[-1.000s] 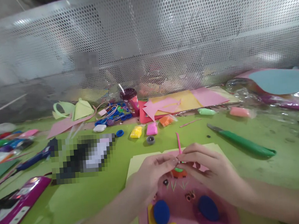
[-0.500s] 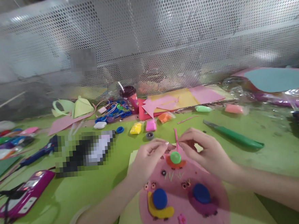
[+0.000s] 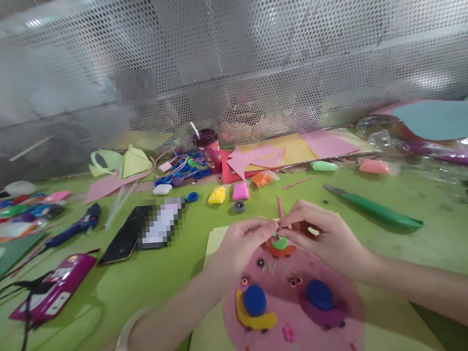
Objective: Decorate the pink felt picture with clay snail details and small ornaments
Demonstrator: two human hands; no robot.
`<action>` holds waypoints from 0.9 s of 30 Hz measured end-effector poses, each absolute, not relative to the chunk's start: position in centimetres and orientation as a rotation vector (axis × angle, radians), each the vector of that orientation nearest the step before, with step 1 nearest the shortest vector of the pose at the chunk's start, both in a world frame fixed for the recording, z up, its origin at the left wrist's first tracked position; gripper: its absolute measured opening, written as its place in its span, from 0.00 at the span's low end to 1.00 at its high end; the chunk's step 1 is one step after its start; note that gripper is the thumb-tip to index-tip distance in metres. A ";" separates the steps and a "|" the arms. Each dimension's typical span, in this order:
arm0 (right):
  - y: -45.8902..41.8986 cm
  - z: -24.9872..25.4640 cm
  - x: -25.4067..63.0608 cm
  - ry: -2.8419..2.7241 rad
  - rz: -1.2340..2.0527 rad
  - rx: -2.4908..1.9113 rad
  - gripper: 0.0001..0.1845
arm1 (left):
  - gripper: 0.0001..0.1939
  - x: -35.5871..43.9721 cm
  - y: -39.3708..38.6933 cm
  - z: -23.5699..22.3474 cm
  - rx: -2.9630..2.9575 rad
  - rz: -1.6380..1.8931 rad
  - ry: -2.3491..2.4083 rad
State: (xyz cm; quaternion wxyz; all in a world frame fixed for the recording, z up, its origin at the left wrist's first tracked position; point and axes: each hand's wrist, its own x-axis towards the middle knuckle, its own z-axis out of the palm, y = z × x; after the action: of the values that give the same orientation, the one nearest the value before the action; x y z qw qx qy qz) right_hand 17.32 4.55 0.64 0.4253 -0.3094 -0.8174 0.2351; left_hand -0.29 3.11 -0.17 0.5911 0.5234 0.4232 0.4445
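A round pink paper (image 3: 340,318) lies on a pale yellow sheet (image 3: 208,343) in front of me. Clay snails sit on it: one with a blue shell on a yellow body (image 3: 254,302), one with a blue shell on a purple body (image 3: 320,298), and an orange one with a green shell (image 3: 279,245) at the far edge. My left hand (image 3: 243,247) and my right hand (image 3: 322,233) meet just above the green shell, fingertips pinched together. My right hand grips a thin pink stick tool (image 3: 279,206) pointing upward. What the left fingertips pinch is too small to make out.
Beyond my hands lie clay packets in yellow (image 3: 216,195), pink (image 3: 240,191) and orange (image 3: 263,178), a small grey pot (image 3: 239,206), a green-handled knife (image 3: 374,208), a lidded cup (image 3: 210,148), coloured papers (image 3: 296,152), a phone (image 3: 124,236), and a purple device (image 3: 51,287). A perforated metal wall (image 3: 250,62) backs the table.
The view shifted and my hands drew apart briefly, showing the green shell, then closed together again over it. The pink tool stays in my right hand.
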 end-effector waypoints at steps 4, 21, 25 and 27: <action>4.4 0.1 17.2 -2.072 0.489 -0.747 0.03 | 0.08 -0.2 3.0 -0.2 1.185 1.001 0.977; 12.7 0.0 29.4 -2.646 -0.181 -1.135 0.19 | 0.05 -4.1 8.2 -2.5 2.364 1.024 1.422; 12.4 -1.6 28.7 -2.627 -0.220 -1.158 0.16 | 0.08 -3.8 7.8 -2.8 2.506 0.817 1.477; 12.2 -2.0 28.3 -2.589 -0.257 -1.198 0.15 | 0.09 -3.7 7.7 -2.8 2.567 0.756 1.490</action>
State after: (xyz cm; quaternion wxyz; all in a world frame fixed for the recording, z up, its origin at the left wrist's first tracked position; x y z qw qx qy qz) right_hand 28.26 12.17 -1.99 0.1381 -0.4141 -0.8953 -0.0890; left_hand -3.66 7.72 -2.80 0.0392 0.8375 0.4862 0.2465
